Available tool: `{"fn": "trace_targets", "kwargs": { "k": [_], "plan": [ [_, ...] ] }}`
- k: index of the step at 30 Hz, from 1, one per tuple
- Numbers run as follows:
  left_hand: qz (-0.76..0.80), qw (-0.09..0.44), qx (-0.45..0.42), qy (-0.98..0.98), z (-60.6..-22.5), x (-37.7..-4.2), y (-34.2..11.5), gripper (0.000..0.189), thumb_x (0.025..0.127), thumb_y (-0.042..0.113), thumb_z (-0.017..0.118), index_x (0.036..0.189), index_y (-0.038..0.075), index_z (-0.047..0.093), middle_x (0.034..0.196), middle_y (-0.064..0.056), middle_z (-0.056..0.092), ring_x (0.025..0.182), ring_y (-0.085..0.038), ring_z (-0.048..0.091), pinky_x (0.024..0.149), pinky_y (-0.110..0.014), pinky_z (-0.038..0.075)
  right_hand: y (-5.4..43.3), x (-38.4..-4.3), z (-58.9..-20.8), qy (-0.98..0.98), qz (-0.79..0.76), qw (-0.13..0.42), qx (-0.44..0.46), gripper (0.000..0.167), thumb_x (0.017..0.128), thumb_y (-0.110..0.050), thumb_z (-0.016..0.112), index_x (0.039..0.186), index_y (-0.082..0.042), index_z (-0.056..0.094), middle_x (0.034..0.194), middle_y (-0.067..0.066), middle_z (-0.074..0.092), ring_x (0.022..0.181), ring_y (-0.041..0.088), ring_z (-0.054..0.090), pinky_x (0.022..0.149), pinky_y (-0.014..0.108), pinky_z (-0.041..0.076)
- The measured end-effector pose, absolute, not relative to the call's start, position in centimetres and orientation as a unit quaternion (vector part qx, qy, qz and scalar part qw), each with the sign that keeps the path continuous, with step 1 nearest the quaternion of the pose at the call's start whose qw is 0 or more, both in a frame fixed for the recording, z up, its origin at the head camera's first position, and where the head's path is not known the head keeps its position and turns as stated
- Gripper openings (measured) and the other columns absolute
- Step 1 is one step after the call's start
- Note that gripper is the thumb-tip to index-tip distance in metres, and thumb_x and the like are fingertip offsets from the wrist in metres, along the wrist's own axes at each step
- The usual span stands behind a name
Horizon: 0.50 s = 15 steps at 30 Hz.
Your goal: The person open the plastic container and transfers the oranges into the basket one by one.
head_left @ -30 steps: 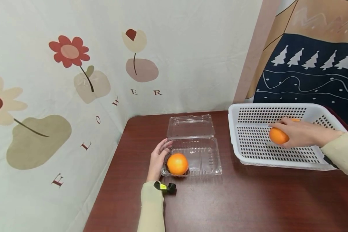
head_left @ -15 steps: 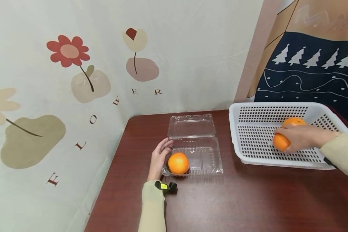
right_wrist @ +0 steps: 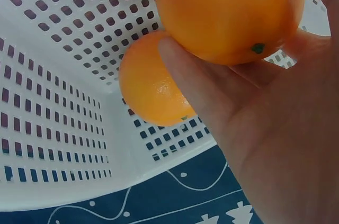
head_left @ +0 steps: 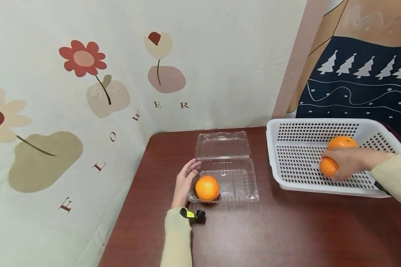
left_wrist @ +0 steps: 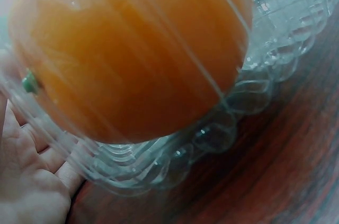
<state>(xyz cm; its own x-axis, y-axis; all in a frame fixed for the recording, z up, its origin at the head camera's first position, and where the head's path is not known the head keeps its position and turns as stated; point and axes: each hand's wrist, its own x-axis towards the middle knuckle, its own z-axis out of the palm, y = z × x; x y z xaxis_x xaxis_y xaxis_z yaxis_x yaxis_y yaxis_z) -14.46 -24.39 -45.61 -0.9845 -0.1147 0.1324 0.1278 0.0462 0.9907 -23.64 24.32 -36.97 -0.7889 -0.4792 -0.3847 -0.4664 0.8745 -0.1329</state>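
Clearly, the right hand (head_left: 349,162) keeps a firm, rounded grip on a smooth, glossy orange (head_left: 328,167) inside the white basket (head_left: 320,188), thumb and fingers wrapped about the peel; the right wrist view shows a dark green stem spot on the fruit. Whether this fruit touches the floor of the basket, I cannot tell. Just beyond it sits a second orange (head_left: 342,141), round and faintly dimpled. The basket is rigid plastic, its walls and floor pierced by rows of small, round-cornered slots.

To the left, the left hand (head_left: 184,184) lies along the side of a clear plastic box (head_left: 235,178), its grip loose, fingers lightly bent and spread near the rim. Ribbed, scalloped walls catch the light around a third orange (head_left: 207,188), which sits in the near left corner and bears a green stem nub. The thin, see-through lid (head_left: 223,144) is folded back flat on the far side. Everything stands on a reddish-brown worktop (head_left: 240,237) with a dull sheen and streaked grain.
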Motion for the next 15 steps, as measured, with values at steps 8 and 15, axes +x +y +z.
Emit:
{"fn": "trace_targets", "kwargs": {
  "k": [8, 15],
  "plan": [
    [-0.689, 0.092, 0.003, -0.719, -45.8, -14.4, -24.3, 0.042, 0.090, 0.004, 0.047, 0.132, 0.011, 0.043, 0.122, -0.007, 0.055, 0.113, -0.021, 0.049, 0.096, -0.034, 0.036, 24.6, -24.1, -37.2, 0.940, -0.023, 0.238, -0.244, 0.085, 0.055, -0.050, 0.075, 0.120, -0.002, 0.048, 0.097, 0.010, 0.054, 0.076, 0.024, 0.047, 0.064, 0.042, 0.041],
    [-0.685, 0.084, -0.006, -0.723, -43.9, -13.7, -23.8, 0.044, 0.091, 0.001, 0.044, 0.134, 0.002, 0.037, 0.125, -0.016, 0.051, 0.117, -0.029, 0.045, 0.095, -0.032, 0.037, 25.0, -24.3, -37.6, 0.938, -0.032, 0.251, -0.237, 0.082, 0.055, -0.051, 0.075, 0.118, -0.006, 0.049, 0.093, 0.006, 0.052, 0.074, 0.024, 0.046, 0.060, 0.042, 0.040]
  ]
}}
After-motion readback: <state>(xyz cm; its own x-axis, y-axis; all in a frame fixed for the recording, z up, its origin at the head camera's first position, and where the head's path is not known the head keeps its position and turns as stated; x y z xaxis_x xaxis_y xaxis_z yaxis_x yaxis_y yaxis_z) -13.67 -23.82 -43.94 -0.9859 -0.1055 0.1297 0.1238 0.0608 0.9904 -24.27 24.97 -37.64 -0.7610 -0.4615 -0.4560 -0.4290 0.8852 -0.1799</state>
